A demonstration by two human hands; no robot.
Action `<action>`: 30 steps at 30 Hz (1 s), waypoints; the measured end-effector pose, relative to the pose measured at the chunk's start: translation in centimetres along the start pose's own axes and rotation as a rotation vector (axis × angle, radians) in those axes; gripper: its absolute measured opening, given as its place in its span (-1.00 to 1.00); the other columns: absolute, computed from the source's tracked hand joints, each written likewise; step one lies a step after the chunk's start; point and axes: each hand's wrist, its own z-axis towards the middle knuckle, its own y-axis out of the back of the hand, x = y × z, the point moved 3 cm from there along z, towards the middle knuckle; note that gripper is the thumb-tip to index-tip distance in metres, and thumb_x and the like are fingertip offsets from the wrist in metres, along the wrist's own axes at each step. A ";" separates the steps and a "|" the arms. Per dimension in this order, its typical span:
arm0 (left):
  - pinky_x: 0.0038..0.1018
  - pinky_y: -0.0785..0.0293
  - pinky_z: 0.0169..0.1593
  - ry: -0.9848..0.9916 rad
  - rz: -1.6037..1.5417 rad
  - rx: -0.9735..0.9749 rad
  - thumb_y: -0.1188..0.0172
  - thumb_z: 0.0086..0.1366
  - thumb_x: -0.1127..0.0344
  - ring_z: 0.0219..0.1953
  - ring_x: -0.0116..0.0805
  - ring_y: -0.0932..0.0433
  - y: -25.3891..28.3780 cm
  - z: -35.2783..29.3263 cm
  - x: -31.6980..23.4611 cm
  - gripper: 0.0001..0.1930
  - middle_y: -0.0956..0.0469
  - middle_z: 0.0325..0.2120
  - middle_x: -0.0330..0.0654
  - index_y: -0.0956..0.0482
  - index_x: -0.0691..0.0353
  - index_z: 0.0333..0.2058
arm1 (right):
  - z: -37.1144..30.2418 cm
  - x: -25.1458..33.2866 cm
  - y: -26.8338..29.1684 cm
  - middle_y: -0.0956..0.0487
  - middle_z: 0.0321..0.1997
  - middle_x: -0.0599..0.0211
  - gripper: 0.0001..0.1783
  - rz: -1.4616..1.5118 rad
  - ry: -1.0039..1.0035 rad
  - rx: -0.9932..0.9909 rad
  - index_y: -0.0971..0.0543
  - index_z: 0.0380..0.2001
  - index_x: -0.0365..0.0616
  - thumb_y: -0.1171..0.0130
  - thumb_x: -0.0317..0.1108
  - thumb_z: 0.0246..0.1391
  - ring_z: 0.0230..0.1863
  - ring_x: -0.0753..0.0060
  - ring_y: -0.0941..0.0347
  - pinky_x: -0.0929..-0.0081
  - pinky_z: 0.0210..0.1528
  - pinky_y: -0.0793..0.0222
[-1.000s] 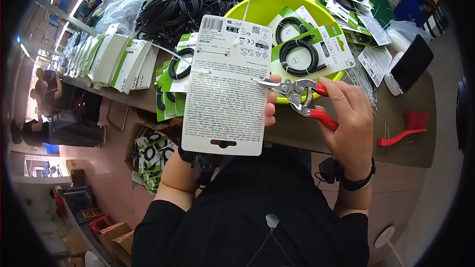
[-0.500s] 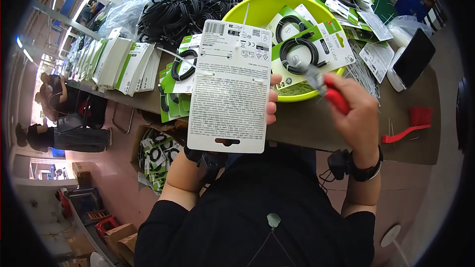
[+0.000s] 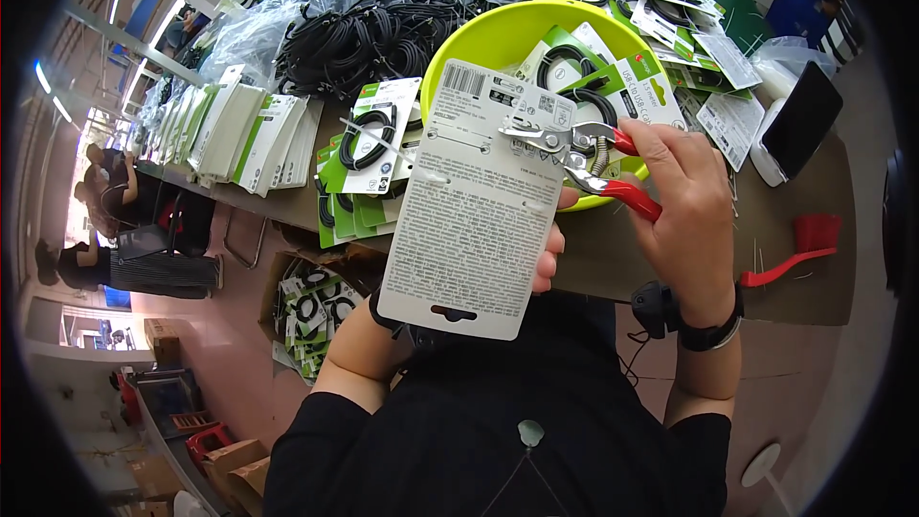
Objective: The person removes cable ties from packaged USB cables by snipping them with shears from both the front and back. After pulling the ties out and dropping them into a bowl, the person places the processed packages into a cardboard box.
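Note:
My left hand (image 3: 550, 254) holds a white cardboard package card (image 3: 469, 230) from beneath, its printed back facing up. Only the fingertips show past the card's right edge. A white cable tie (image 3: 385, 146) sticks out to the left from the card, its loop end near the middle. My right hand (image 3: 691, 206) is wrapped round red-handled cutters (image 3: 593, 148). Their handles are spread and the coil spring shows between them. The metal jaws lie over the upper right part of the card; I cannot tell whether they touch it.
Behind the card stands a yellow-green basin (image 3: 455, 48) with packaged cables. Left of it are carded cables (image 3: 369, 144), a row of cards (image 3: 235, 129) and heaped black cables (image 3: 364, 43). At right lie a phone (image 3: 802, 120) and red brush (image 3: 814, 235); a carton (image 3: 311, 311) is below left.
The cutters have moved left from over the basin to above the card, and their handles look wider apart. The card has shifted down and right and tilted.

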 end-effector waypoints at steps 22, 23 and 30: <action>-0.28 -0.60 -0.18 -0.059 0.235 -0.380 0.12 0.36 0.06 -0.30 -0.15 -0.58 -0.3 -0.1 0.6 -0.46 -0.51 -0.25 0.12 -0.27 0.39 0.14 | 0.8 2.4 -0.1 -0.49 -0.19 0.18 -0.42 0.108 0.092 0.059 -0.49 -0.03 -0.15 -0.21 -0.58 -0.28 -0.19 0.10 -0.39 0.29 -0.12 -0.31; -0.28 -0.60 -0.18 -0.062 0.235 -0.379 0.12 0.36 0.06 -0.30 -0.15 -0.58 -0.3 -0.2 0.6 -0.46 -0.51 -0.25 0.12 -0.27 0.39 0.14 | 0.8 2.4 -0.1 -0.49 -0.19 0.18 -0.42 0.108 0.095 0.059 -0.49 -0.03 -0.15 -0.21 -0.58 -0.28 -0.19 0.10 -0.39 0.29 -0.12 -0.31; -0.29 -0.49 -0.02 0.010 -0.218 0.298 0.02 0.33 0.09 -0.13 -0.14 -0.53 2.0 0.9 -0.6 -0.47 -0.47 -0.14 0.07 -0.25 0.37 0.13 | -0.3 -0.2 -0.7 -0.55 -0.24 0.21 -0.47 0.557 -0.177 0.014 -0.51 -0.06 -0.18 -0.23 -0.54 -0.26 -0.32 0.29 -0.48 0.47 -0.25 -0.40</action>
